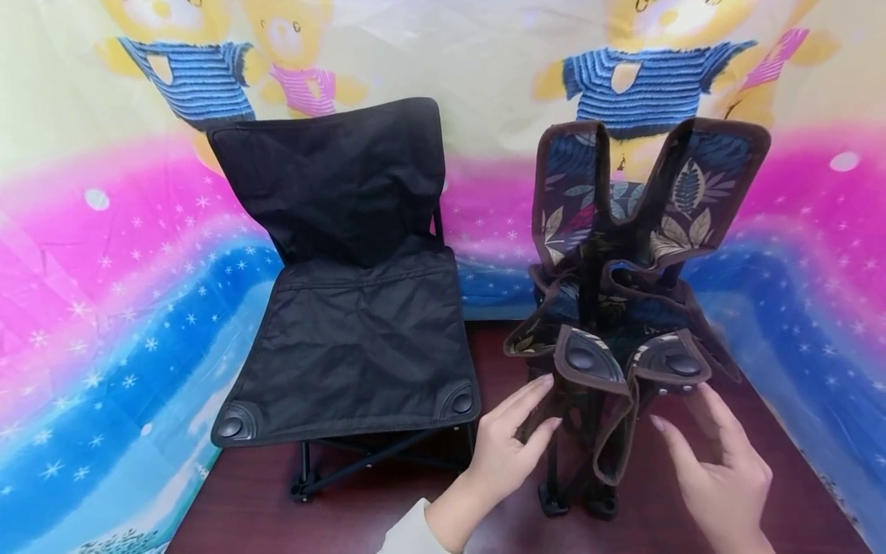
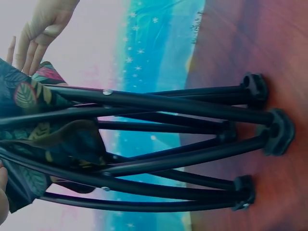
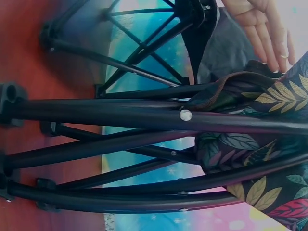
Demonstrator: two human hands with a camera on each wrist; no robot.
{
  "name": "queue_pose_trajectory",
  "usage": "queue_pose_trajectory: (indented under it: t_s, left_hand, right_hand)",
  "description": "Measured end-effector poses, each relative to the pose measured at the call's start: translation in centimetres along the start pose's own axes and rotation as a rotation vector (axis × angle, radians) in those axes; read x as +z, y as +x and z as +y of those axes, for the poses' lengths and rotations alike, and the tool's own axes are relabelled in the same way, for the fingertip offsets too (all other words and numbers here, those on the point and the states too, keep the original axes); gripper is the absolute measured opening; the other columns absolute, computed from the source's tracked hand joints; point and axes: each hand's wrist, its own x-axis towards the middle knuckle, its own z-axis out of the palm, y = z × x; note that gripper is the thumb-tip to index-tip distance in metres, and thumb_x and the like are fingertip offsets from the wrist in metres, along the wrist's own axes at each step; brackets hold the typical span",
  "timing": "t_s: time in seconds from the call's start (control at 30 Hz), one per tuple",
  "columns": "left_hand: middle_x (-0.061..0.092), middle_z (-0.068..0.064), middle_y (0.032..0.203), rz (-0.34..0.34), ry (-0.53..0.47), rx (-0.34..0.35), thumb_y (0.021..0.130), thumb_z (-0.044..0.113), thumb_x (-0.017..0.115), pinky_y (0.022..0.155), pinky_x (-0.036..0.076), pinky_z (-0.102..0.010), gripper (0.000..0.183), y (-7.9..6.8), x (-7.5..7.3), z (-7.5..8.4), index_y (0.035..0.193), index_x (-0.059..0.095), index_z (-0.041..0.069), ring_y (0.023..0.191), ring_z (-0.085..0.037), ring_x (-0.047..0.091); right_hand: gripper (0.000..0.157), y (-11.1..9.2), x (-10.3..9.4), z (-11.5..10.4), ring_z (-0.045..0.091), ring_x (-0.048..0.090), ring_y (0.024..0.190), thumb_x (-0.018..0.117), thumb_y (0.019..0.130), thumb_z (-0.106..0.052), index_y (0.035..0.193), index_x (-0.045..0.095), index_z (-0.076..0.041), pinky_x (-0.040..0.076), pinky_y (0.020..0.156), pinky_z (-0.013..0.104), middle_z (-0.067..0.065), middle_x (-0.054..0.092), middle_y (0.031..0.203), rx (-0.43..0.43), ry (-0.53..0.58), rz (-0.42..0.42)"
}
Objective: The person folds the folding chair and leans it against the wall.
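A folding chair with leaf-patterned fabric (image 1: 692, 200) stands partly folded on the right, its brown-edged seat bunched and its front corners close together. My left hand (image 1: 501, 442) is at the left front corner, fingers extended and fingertips at the fabric's edge; whether they touch is unclear. On the other side my right hand (image 1: 727, 473) has its fingertips at the right front corner, thumb apart from the fingers. Both wrist views show the chair's black legs (image 2: 192, 106) bunched together. The right wrist view also shows my left hand (image 3: 260, 26) beside the patterned fabric.
An unfolded black folding chair (image 1: 367, 346) stands to the left, close to my left forearm. Both chairs stand on a dark red wooden surface (image 1: 388, 515). Behind hangs a colourful cloth with bears (image 1: 498, 200), which also runs along both sides.
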Motion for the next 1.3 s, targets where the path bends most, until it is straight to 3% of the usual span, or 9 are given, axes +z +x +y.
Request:
queue_pose_trajectory:
  t_s: [0.17,0.4,0.5,0.67,0.8,0.97,1.07,1.17,1.3]
  left_hand:
    - [0.056,-0.017,0.11,0.008,-0.047,-0.058,0.07,-0.006,0.065,0.081,0.044,-0.026,0.041,-1.3,0.5,-0.6,0.11,0.054,-0.008,0.102,-0.02,0.053]
    - [0.057,-0.016,0.107,-0.008,-0.101,-0.181,0.07,-0.009,0.063,0.078,0.046,-0.023,0.037,-2.4,0.7,-0.4,0.107,0.056,-0.007,0.1,-0.019,0.054]
    - [0.058,-0.018,0.104,-0.018,-0.141,-0.246,0.071,-0.01,0.061,0.068,0.048,-0.018,0.033,-2.4,0.4,0.4,0.104,0.057,-0.007,0.094,-0.019,0.057]
    - [0.059,-0.021,0.099,-0.041,-0.194,-0.362,0.071,-0.011,0.06,0.048,0.043,-0.009,0.03,-2.5,0.1,1.3,0.101,0.058,-0.009,0.072,-0.016,0.059]
    - [0.061,-0.016,0.097,-0.051,-0.159,-0.388,0.071,-0.009,0.062,0.046,0.04,-0.008,0.03,-3.9,0.9,0.0,0.101,0.06,-0.005,0.065,-0.009,0.054]
    - [0.062,-0.007,0.097,-0.08,-0.074,-0.392,0.073,-0.001,0.064,0.05,0.041,-0.008,0.03,-5.8,2.0,-1.7,0.102,0.061,0.0,0.072,-0.003,0.054]
    - [0.062,-0.006,0.097,-0.095,-0.05,-0.395,0.073,0.002,0.065,0.059,0.044,-0.012,0.029,-6.3,2.3,-2.0,0.102,0.061,0.0,0.081,-0.006,0.056]
    - [0.062,-0.007,0.097,-0.104,-0.039,-0.413,0.073,0.002,0.065,0.069,0.047,-0.018,0.03,-6.7,2.5,-2.1,0.102,0.061,0.0,0.086,-0.01,0.058]
    - [0.063,-0.008,0.096,-0.106,-0.039,-0.439,0.071,-0.001,0.065,0.07,0.048,-0.022,0.03,-6.9,2.8,-2.3,0.101,0.061,-0.001,0.085,-0.012,0.059]
  right_hand:
    - [0.043,-0.3,-0.3,-0.8,0.0,0.055,0.092,0.071,0.071,-0.013,0.104,0.057,0.011,0.037,0.058,0.0,0.006,0.063,0.099,0.008,0.013,-0.062]
    - [0.041,-1.3,-0.8,0.1,-0.002,0.053,0.095,0.07,0.066,0.004,0.106,0.058,0.006,0.038,0.077,0.006,0.011,0.061,0.102,0.084,-0.082,-0.17]
    - [0.05,-1.9,-1.1,0.5,-0.005,0.051,0.096,0.07,0.062,0.012,0.109,0.058,0.001,0.036,0.08,0.007,0.011,0.061,0.102,0.159,-0.156,-0.228]
    - [0.051,-2.7,-1.0,1.0,-0.006,0.051,0.095,0.07,0.058,0.015,0.107,0.059,0.001,0.036,0.079,0.007,0.004,0.062,0.1,0.171,-0.157,-0.247]
    - [0.049,-3.3,-1.0,1.4,-0.005,0.052,0.095,0.069,0.058,0.015,0.104,0.06,0.002,0.036,0.077,0.006,0.003,0.063,0.098,0.159,-0.131,-0.246]
    - [0.049,-3.9,-1.0,1.9,-0.003,0.053,0.093,0.069,0.058,0.017,0.103,0.06,0.003,0.037,0.076,0.007,0.01,0.063,0.097,0.198,-0.121,-0.258]
    - [0.047,-4.2,-1.0,2.1,-0.004,0.053,0.092,0.069,0.058,0.017,0.102,0.061,0.001,0.038,0.075,0.006,0.005,0.063,0.096,0.245,-0.145,-0.259]
    - [0.044,-4.6,-1.0,2.4,-0.008,0.052,0.089,0.07,0.06,0.013,0.101,0.062,-0.002,0.036,0.074,0.005,-0.011,0.061,0.096,0.303,-0.2,-0.269]
    - [0.041,-5.3,-1.0,2.9,-0.011,0.051,0.085,0.07,0.061,0.011,0.099,0.063,-0.003,0.037,0.072,0.004,-0.028,0.054,0.093,0.36,-0.221,-0.286]
